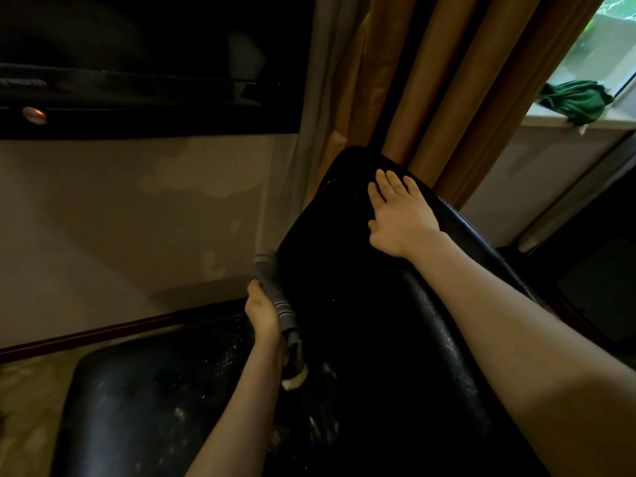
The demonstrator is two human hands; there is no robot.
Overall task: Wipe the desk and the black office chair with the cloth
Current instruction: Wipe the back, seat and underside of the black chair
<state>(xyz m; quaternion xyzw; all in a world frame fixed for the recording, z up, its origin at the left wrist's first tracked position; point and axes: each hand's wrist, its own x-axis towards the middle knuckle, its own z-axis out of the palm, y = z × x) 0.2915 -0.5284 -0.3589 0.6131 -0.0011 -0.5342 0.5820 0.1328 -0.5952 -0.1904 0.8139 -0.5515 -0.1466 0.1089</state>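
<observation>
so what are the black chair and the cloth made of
Black office chair: probably leather or faux leather, smooth with a dull sheen, a stitched seam along the edge and pale flaky specks. Grey striped cloth, gripped by the left hand: soft woven or knitted fabric, matte, bunched in folds; the fibre cannot be told.

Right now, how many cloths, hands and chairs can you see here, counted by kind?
Cloths: 2, the grey striped cloth held by the left hand and a green cloth on the windowsill
Hands: 2, the left hand and the right hand, which lies flat on the chair back
Chairs: 1, the black office chair
Total: 5
</observation>
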